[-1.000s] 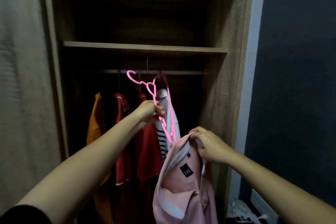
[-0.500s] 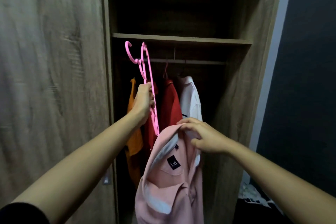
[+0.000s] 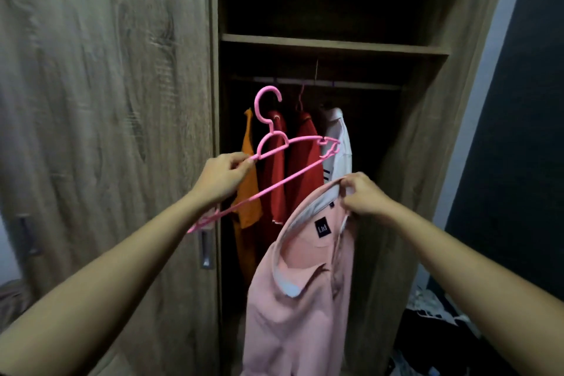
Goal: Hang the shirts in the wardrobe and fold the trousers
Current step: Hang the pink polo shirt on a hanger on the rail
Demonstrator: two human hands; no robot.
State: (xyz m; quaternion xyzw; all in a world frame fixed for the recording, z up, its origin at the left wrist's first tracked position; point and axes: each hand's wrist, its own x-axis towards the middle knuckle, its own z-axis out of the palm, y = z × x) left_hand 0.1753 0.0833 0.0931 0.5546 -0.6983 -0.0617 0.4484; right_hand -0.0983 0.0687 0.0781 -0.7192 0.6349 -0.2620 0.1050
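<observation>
My left hand (image 3: 221, 178) grips a pink plastic hanger (image 3: 268, 148) by its left arm. The hanger is tilted, with its hook up in front of the open wardrobe. My right hand (image 3: 360, 197) pinches the collar of a pale pink shirt (image 3: 293, 296), which hangs down below it with a black label showing inside the neck. The hanger's right end sits just above and left of that collar, apart from it. On the wardrobe rail (image 3: 320, 82) hang an orange shirt (image 3: 248, 186), two red shirts (image 3: 300, 162) and a white shirt (image 3: 338, 143).
The wardrobe's closed left door (image 3: 106, 131) with a metal handle (image 3: 206, 249) fills the left side. A wooden shelf (image 3: 332, 43) crosses above the rail. Loose clothes (image 3: 433, 323) lie on the floor at lower right, beside a dark wall.
My left hand has turned the hanger from edge-on and upright to nearly flat, its right end swinging toward the collar. The view has shifted left and my right hand has risen slightly with the shirt.
</observation>
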